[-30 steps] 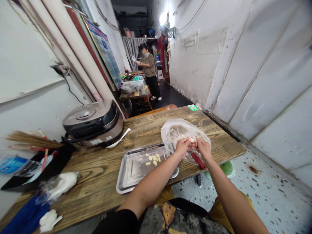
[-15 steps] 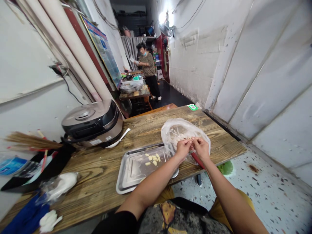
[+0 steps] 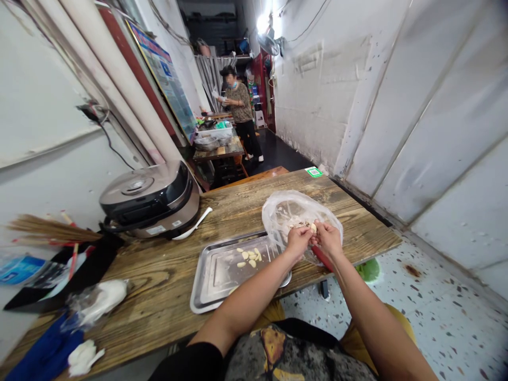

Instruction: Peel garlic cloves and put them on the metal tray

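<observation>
Over a clear plastic bag my two hands meet, fingertips pinched together. Between them shows a pale garlic clove. My left hand is closed on its left side, and my right hand grips it from the right. Papery skins lie inside the bag. A red handle sticks out below my right hand; the rest of that tool is hidden. Left of the bag, several peeled cloves rest on a metal tray, which my left forearm partly covers.
A rice cooker stands at the back left, with a white spoon beside it. Chopsticks in a black holder, a bagged white bundle and blue cloth lie leftward. A person stands by a farther table.
My right fingers have shifted slightly, and the pale clove now shows more plainly between my hands. The tray and bag stay in place.
</observation>
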Tool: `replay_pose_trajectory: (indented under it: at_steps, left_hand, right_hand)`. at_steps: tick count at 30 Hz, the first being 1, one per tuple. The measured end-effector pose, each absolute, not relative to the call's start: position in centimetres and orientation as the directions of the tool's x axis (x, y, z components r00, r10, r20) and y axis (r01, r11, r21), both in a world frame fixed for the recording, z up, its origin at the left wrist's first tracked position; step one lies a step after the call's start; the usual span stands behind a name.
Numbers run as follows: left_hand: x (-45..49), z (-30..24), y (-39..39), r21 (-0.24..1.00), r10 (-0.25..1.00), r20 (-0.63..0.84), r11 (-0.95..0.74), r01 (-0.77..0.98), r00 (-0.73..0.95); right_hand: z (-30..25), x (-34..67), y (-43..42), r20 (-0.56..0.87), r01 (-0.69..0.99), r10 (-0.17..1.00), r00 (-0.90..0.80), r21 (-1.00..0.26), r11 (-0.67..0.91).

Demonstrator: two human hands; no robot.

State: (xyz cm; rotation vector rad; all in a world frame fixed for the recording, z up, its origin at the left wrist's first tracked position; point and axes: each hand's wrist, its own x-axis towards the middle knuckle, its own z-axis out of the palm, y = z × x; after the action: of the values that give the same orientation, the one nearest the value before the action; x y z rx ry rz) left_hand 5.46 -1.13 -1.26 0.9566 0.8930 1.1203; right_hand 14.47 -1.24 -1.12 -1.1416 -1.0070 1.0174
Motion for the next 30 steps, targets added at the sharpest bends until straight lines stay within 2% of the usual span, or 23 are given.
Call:
replay_pose_trajectory:
  at_steps: [3, 8, 11, 16, 22, 30]
  left_hand:
    - [5.1, -0.8, -1.1, 0.949, 0.980, -0.059, 0.114, -0.296, 0.188]
    - [4.7, -0.7, -1.1, 0.991, 0.982, 0.056, -0.033, -0.127, 0.179]
    - [4.4, -0.7, -1.0, 0.995, 0.976, 0.095, -0.088, -0.042, 0.196]
    - [3.9, -0.1, -1.0, 0.990, 0.971, 0.118, -0.131, 0.048, 0.209]
    - [3.3, 0.8, -1.3, 0.936, 0.944, 0.231, -0.281, 0.210, 0.236]
    - [3.3, 0.6, -0.9, 0.911, 0.928, 0.276, -0.335, 0.239, 0.249]
  right_hand:
    - [-0.4, 15.2, -1.7, 0.089, -0.108, 0.982, 0.168, -0.988, 0.108]
    - [1.2, 16.6, -2.2, 0.165, 0.161, 0.977, 0.138, -0.977, 0.142]
    - [1.9, 17.0, -2.2, 0.162, 0.249, 0.981, 0.108, -0.960, 0.131]
    - [2.3, 17.0, -2.1, 0.088, 0.154, 0.991, 0.103, -0.986, 0.072]
    - [2.4, 16.7, -2.2, 0.069, 0.124, 0.993, 0.096, -0.991, 0.057]
    - [1.7, 17.0, -1.8, 0.069, 0.069, 0.992, 0.106, -0.996, 0.062]
